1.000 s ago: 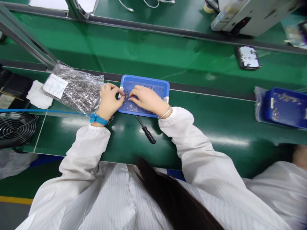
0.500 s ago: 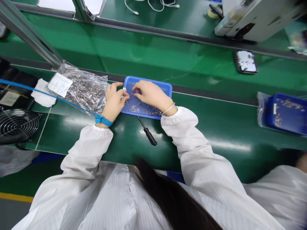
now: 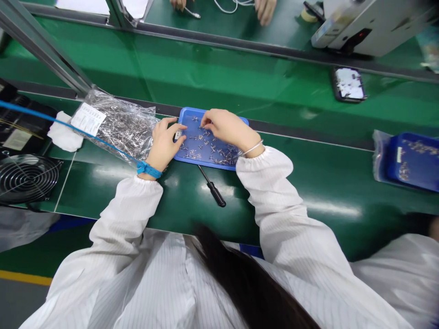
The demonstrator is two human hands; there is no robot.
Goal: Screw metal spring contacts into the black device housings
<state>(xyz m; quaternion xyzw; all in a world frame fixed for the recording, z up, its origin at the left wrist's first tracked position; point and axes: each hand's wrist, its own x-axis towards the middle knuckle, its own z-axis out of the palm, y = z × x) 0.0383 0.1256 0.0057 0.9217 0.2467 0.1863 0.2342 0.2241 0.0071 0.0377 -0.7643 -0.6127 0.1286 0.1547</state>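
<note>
A shallow blue tray [image 3: 187, 121] lies on the green bench, with small, thin silvery metal pieces [image 3: 224, 156] scattered over its floor. My left hand [image 3: 163, 144] rests at the tray's left rim, thumb and forefinger apart beside a small white label, with no piece visible between them. Over the tray's upper middle, my right hand [image 3: 228, 130] brings thumb and fingertips together on a small metal piece; the fingers partly hide it. Left of the tray, a clear plastic bag [image 3: 128, 130] full of similar metal pieces touches or nearly touches my left hand.
A black-handled screwdriver [image 3: 216, 194] lies at the tray's near edge. To the left are a white cloth [image 3: 65, 137] and a fan [image 3: 27, 178]. Another blue tray [image 3: 420, 160] stands far right. Across the bench, another person's hands [image 3: 265, 10] are near a white cable [image 3: 226, 8].
My right hand has moved right and slightly up, away from my left hand. The left thumb and forefinger have spread apart. Another person's hands have appeared at the top by the cable.
</note>
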